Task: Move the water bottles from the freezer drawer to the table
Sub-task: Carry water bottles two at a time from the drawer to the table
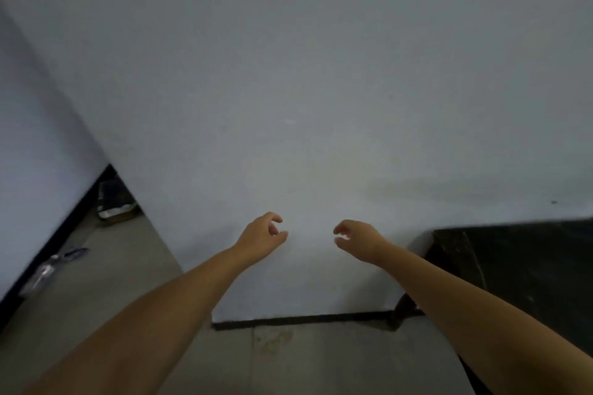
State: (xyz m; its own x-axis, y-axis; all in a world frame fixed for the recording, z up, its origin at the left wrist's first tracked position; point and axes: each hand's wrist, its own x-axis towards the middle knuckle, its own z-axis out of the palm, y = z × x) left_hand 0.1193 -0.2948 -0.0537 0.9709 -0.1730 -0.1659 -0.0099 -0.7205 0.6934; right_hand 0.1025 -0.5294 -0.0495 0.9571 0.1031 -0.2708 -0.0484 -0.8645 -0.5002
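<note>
White painted wall (321, 74) fills the view; the bare left hand (261, 236) and bare right hand (356, 240) reach toward it, fingers loosely curled, holding nothing; a dark stone-like slab (519, 266) sits at right; no freezer drawer or water bottles are visible, so reaching blind risks striking the wall.
</note>
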